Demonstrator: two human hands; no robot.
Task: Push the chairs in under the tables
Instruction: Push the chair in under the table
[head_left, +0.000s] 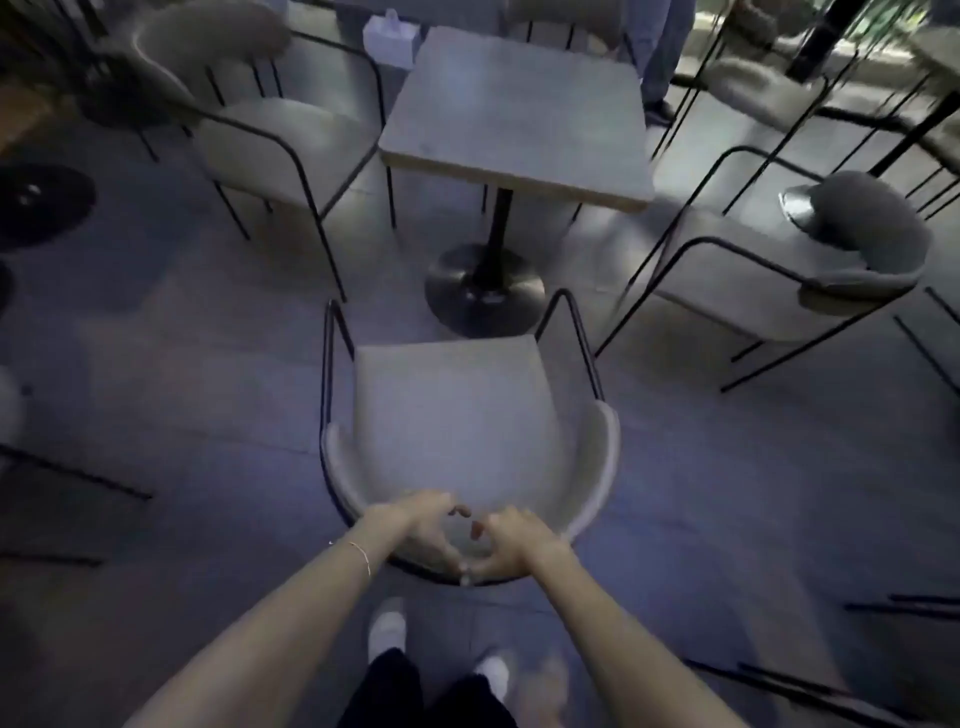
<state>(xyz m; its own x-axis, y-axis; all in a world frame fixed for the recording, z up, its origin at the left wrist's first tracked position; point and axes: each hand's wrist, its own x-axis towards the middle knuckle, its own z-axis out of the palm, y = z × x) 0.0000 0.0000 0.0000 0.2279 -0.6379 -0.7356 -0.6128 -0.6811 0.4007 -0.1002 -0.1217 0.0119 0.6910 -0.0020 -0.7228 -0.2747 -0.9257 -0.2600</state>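
Hands meet on the curved backrest of a pale upholstered chair (457, 415) in a dim café: the left hand (428, 530) and right hand (511, 543) lie side by side at the middle of the back, fingers curled over its top edge and thumbs nearly touching below, both gripping the rest. The chair stands on the floor facing a square pedestal table (519, 114), its seat clear of the tabletop's near edge, with the front of the seat just short of the table's round base (483, 291). A second chair (280, 145) sits off the tabletop's left edge, a third (810, 265) off its right edge, both pulled out. A thin bracelet (361, 556) circles the left wrist. White shoes (387, 626) show below. The picture is motion-blurred.
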